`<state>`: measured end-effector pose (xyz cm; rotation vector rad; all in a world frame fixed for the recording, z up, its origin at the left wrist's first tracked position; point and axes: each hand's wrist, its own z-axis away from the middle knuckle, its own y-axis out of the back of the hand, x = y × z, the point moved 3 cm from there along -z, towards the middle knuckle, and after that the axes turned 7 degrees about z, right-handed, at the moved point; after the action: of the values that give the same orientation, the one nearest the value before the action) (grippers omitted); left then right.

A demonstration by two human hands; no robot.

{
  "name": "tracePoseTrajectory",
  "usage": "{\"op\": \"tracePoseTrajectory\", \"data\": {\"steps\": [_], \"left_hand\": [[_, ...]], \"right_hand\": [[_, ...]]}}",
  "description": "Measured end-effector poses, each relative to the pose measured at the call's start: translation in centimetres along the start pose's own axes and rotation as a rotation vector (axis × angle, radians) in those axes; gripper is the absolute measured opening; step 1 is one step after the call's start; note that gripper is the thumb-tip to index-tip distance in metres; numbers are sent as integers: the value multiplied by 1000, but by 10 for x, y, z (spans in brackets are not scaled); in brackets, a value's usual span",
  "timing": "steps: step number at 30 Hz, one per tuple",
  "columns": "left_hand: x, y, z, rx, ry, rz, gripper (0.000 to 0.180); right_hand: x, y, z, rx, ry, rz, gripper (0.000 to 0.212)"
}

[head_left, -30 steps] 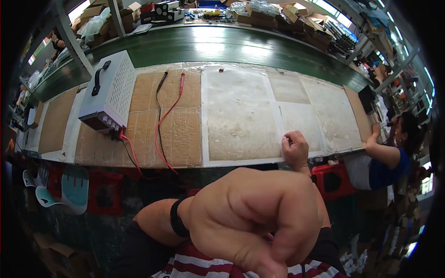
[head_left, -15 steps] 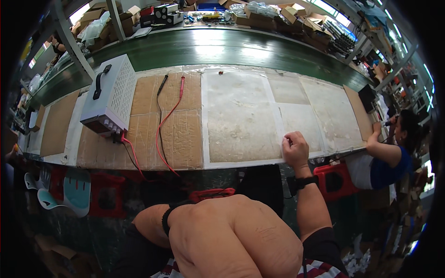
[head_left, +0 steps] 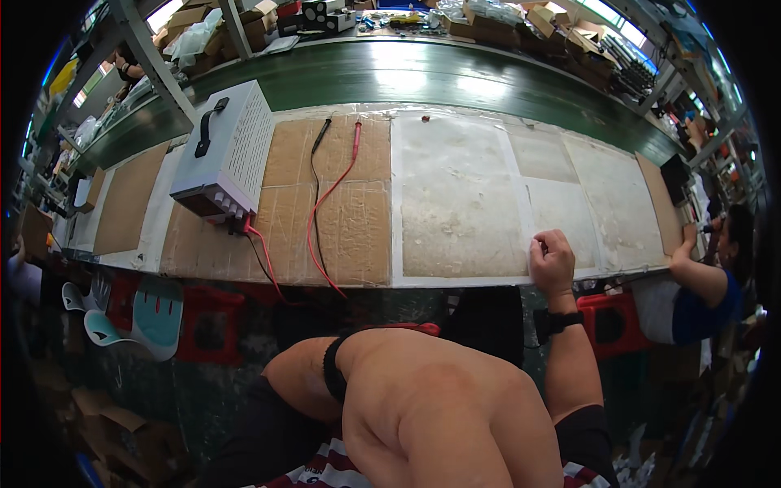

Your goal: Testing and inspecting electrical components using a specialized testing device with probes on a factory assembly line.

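My left hand [head_left: 455, 398] is raised very close to the camera and fills the lower middle; a black band circles its wrist, and its fingers run out of the picture at the bottom. At the table's front edge rests my right hand [head_left: 552, 260], loosely curled into a fist with nothing visible in it and a black watch on the wrist. Left of it on the table stands a grey bench power supply [head_left: 224, 154] with a black handle. Beside that lie a red test probe [head_left: 356, 140] and a black test probe [head_left: 322, 136] with their leads.
Cardboard and white sheets cover the table [head_left: 455, 203]. A green conveyor belt [head_left: 325, 77] runs behind it, with boxes beyond. At the right sits another person [head_left: 708, 285] beside a red stool [head_left: 610, 321]. A pale blue chair [head_left: 157, 317] stands at the left.
The whole scene has shifted to the right in the picture and slightly up. My left hand is still close to the camera. My right hand keeps its place at the table edge.
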<state>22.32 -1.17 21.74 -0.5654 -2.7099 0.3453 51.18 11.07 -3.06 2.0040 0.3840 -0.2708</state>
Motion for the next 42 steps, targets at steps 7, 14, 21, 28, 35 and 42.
{"op": "tracePoseTrajectory", "data": {"steps": [7, 14, 21, 28, 35, 42], "left_hand": [[-13, -12, 11, 66, -278, -87, 15], [-8, -10, 12, 111, -276, -143, 21], [24, -2, 4, 35, -6, -55, 15], [25, -1, 6, 100, -117, -331, 9], [29, -5, 18, 112, -174, -469, 11], [27, -12, 12, 14, -161, -524, 21]], "right_hand": [[-2, 2, 0, 8, -5, -5, 6], [-1, 1, 0, -8, -14, -7, 6], [0, 0, 1, 23, 26, -33, 4], [-1, 1, -1, 19, 29, -16, 3], [-3, 1, 0, 20, 37, -22, 3], [-4, 2, 1, 12, 27, -31, 3]]}}
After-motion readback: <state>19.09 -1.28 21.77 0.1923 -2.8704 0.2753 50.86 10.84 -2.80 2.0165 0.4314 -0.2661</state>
